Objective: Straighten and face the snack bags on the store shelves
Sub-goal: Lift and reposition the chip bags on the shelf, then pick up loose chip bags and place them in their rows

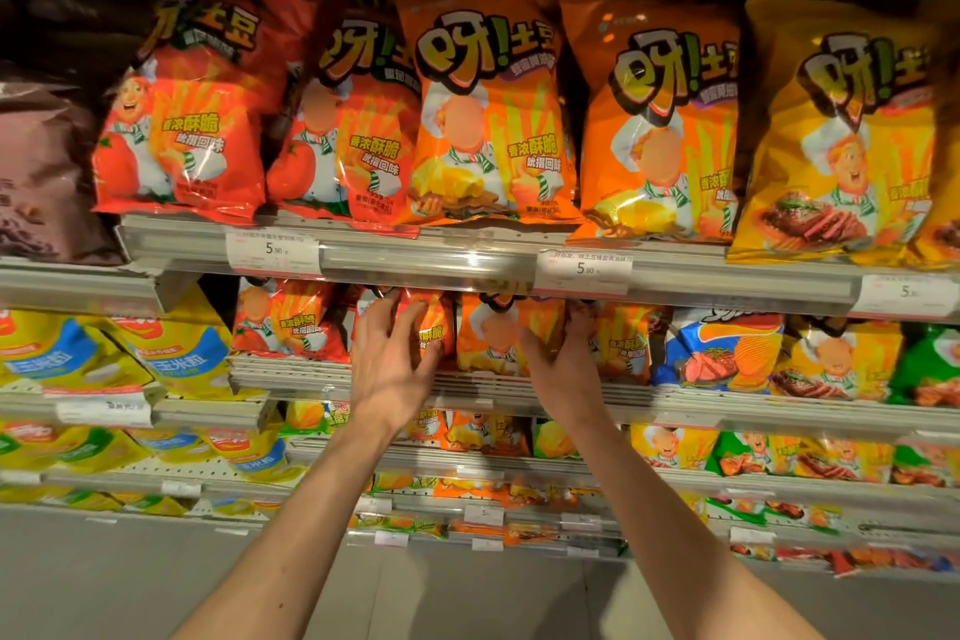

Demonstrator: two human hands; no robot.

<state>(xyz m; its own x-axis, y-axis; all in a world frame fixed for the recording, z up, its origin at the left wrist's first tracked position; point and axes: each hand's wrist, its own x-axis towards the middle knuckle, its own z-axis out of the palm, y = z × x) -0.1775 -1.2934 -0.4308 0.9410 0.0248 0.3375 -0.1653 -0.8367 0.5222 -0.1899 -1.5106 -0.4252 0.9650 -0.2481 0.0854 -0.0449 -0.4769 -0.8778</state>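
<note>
Under the price rail (426, 270), my left hand (392, 359) lies flat and loose on a red bag (434, 327). Beside it, my right hand (563, 361) holds an orange bag (493, 335) by its edge.

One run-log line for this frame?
stage: facing second shelf | left hand: on red bag | right hand: on orange bag

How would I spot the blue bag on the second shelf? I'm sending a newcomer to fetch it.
Find the top shelf's price rail and look at the row under it. Go right, past both hands, to the blue snack bag showing meat slices and ridged chips. It is the only blue bag among orange and yellow neighbours.
</note>
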